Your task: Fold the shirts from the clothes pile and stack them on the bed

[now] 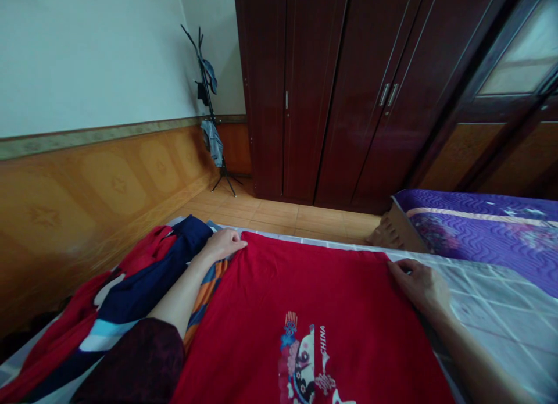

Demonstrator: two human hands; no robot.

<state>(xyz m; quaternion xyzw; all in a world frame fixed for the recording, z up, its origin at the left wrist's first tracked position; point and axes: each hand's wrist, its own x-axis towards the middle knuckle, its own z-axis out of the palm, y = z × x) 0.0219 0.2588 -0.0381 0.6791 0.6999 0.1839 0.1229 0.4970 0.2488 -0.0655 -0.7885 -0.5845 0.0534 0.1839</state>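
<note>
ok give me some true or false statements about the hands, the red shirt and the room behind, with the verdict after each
1. The left hand grips a far corner of the red shirt. True.
2. The right hand is holding a navy garment. False: the right hand grips the other far corner of the red shirt.
3. The word CHINA is printed on the red shirt. True.
4. The wardrobe has its doors wide open. False: the wardrobe doors are closed.
5. The coat rack has things hanging on it. True.
6. The quilted cover at the right is plain green. False: it is purple, with a floral pattern.
</note>
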